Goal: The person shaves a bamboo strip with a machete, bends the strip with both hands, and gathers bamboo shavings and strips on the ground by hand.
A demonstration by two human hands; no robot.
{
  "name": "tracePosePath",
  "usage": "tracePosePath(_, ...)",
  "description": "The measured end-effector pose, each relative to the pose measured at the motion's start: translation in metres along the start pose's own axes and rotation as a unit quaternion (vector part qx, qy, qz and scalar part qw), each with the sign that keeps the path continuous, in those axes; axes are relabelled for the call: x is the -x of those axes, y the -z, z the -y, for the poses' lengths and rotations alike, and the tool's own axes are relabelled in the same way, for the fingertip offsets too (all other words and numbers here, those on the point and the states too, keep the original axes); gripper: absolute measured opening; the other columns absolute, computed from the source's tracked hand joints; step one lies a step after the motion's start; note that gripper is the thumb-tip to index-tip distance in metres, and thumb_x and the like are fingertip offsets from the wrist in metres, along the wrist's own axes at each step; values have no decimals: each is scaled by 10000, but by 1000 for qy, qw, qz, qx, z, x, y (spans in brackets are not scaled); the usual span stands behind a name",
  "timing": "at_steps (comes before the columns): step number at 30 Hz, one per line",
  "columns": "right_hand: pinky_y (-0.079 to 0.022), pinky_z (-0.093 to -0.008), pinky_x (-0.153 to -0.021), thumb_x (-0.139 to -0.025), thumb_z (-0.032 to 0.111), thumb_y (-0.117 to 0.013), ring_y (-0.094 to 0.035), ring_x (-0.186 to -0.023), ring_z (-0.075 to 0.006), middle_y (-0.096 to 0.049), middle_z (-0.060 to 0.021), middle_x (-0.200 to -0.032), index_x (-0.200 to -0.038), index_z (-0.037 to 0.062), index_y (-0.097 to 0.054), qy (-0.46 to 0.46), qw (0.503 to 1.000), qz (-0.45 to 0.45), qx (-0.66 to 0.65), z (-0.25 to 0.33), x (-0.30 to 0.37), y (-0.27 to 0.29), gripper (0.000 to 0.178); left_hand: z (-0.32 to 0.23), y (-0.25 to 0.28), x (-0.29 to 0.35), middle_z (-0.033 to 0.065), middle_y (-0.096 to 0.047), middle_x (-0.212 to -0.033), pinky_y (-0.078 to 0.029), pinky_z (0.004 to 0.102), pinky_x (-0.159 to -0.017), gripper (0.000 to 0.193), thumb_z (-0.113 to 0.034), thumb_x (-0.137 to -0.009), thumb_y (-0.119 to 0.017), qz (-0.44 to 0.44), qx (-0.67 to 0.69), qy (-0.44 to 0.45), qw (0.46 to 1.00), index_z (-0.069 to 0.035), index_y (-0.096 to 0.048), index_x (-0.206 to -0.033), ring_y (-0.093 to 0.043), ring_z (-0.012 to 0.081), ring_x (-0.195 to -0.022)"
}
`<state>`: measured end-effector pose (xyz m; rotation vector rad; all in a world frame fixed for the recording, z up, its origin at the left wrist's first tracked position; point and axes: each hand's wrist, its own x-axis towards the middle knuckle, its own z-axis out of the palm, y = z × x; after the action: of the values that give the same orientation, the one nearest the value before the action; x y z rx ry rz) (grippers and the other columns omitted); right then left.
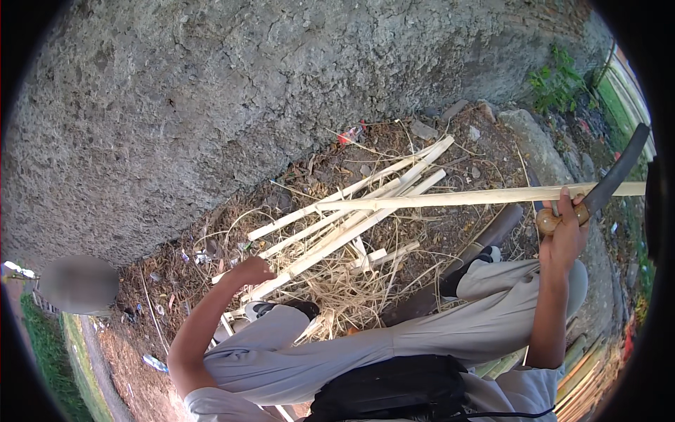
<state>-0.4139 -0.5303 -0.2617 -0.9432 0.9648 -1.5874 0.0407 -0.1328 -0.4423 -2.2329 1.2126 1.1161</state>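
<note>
Gripping the wooden handle of a dark-bladed knife (610,184), the right hand (562,235) has its fingers wrapped shut around the grip, with the blade rising up and to the right, laid against a long pale split strip (478,197) that runs level across the right half of the view. The left hand (252,270) is curled into a closed fist low among the strips at the left; what it holds cannot be told. Between the two hands lies a fan of pale split strips (351,218) on a bed of dry shavings and straw (344,288). A small red wrapper (349,133) lies at the foot of the rough grey stone wall (211,105), and a pale flat scrap of packaging (155,363) lies on the bare dirt at lower left. The person's grey-trousered legs (365,344) and a black bag (394,390) fill the lower edge. Open dirt runs along the wall's base; green weeds (555,81) stand at upper right.
</note>
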Motion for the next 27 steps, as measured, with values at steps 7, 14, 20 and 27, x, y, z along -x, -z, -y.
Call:
tracePosePath(7,-575,-335,-764,-865,45,-662,-582,-840,-117,-527,-34,-958,-1010,73,-478,-122,990,74,-20,-16,-9,8,236,-177,80,79,192,-475,-1323,-340,513,-1049,776,-403,-743,-729,-530,-165,-242,796,-5,-407,-1327,-429,348,-1271)
tracePosePath(14,-525,-442,-925,-892,88,-628,-569,-1153,-312,-544,-137,-1120,-1054,8,-474,-206,965,153,62,-13,-1,9,237,-131,99,94,77,-661,-751,-547,324,-471,261,-71,-670,-704,-549,-61,-295,779,-55,-629,-920,-640,224,-544)
tracePosePath(20,-487,-430,-983,-925,87,-560,-499,-1245,-328,-453,-234,-1365,-1032,20,-498,-298,931,209,24,-10,6,30,140,1,82,216,96,-700,-821,-511,292,-585,238,-14,-712,-690,-473,180,23,862,-4,-698,-949,-654,142,-673)
tracePosePath(27,-494,-241,-946,-938,112,-562,-582,-1112,-92,-535,-117,-1336,-1081,41,-536,-336,924,170,61,-5,-3,43,161,67,-193,371,-6,-551,-743,-386,287,-566,253,-129,-810,-701,-504,302,403,702,22,-672,-1011,-453,91,-645)
